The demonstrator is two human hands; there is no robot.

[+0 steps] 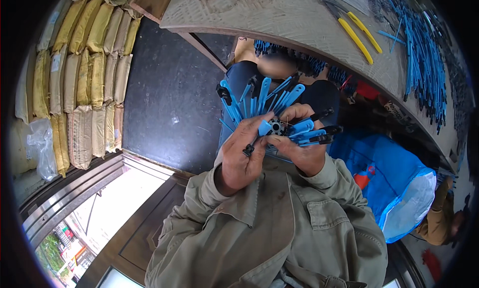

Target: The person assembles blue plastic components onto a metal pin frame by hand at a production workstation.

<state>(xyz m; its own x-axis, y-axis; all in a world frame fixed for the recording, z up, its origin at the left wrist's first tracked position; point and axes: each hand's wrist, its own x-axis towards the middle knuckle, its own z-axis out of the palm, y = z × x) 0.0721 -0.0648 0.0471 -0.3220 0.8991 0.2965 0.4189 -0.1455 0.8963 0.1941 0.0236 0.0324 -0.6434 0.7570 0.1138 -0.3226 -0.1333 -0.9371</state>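
Observation:
Above my lap, both hands hold a spoked assembly made of a round, notched black hub (276, 128) with several blue plastic arms (295, 94) fanning out from it. Many of the arms end in black tips. My left hand (242, 150) pinches one blue arm (265, 128) close against the hub, and a black end piece (248, 149) pokes out by its fingers. On the other side, my right hand (303, 148) grips the hub's edge and a bunch of blue arms. A thin wire shows beside the hub.
A wooden worktable (214, 11) curves across the top, carrying yellow-handled pliers (355, 36) and a heap of thin blue strips (424, 63). Stacked yellow-brown sacks (92, 78) stand at left. A blue bag (394, 178) lies at right, near a person's brown sleeve (438, 213).

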